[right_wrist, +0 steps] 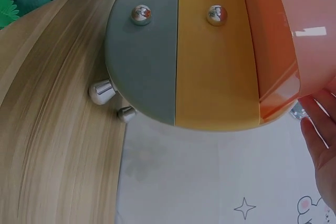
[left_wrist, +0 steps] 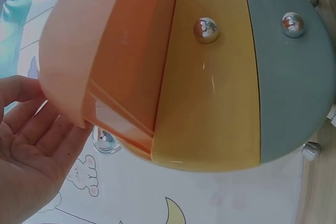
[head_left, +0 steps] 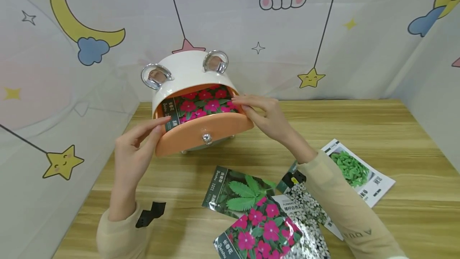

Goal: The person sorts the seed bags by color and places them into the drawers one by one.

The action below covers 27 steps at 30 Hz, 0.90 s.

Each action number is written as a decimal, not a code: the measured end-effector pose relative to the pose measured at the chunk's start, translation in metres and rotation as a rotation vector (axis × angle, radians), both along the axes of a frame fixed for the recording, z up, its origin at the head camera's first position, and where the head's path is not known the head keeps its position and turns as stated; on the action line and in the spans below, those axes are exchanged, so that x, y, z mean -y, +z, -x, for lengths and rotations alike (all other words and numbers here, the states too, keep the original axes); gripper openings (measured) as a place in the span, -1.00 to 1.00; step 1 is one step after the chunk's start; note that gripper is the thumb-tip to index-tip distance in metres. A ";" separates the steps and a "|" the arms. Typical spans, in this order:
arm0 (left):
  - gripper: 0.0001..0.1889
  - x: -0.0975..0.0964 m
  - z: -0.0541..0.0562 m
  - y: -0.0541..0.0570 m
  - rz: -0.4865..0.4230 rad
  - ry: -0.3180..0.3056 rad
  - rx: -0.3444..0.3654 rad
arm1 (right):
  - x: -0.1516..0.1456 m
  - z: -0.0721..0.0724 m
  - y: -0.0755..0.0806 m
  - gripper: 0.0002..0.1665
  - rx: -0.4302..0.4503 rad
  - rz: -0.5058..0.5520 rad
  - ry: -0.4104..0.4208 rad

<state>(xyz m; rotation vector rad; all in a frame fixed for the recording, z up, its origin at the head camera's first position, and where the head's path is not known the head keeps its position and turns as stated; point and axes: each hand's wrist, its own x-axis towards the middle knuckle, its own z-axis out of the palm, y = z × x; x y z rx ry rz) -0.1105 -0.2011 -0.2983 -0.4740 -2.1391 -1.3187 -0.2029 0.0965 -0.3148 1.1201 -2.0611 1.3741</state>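
Wood-grain table (head_left: 373, 131), plant packets (head_left: 264, 229), drawer cabinet (head_left: 188, 66)

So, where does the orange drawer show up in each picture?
Head: the orange drawer juts out, left of centre.
Left wrist: the orange drawer is at upper left.
Right wrist: the orange drawer is at upper right.
Shared landmark: its silver knob, cut by the top edge in both wrist views.
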 end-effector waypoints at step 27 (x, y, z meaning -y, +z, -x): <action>-0.79 -0.018 -0.029 0.003 0.079 0.048 -0.331 | -0.014 -0.029 0.009 -0.65 -0.233 -0.040 -0.012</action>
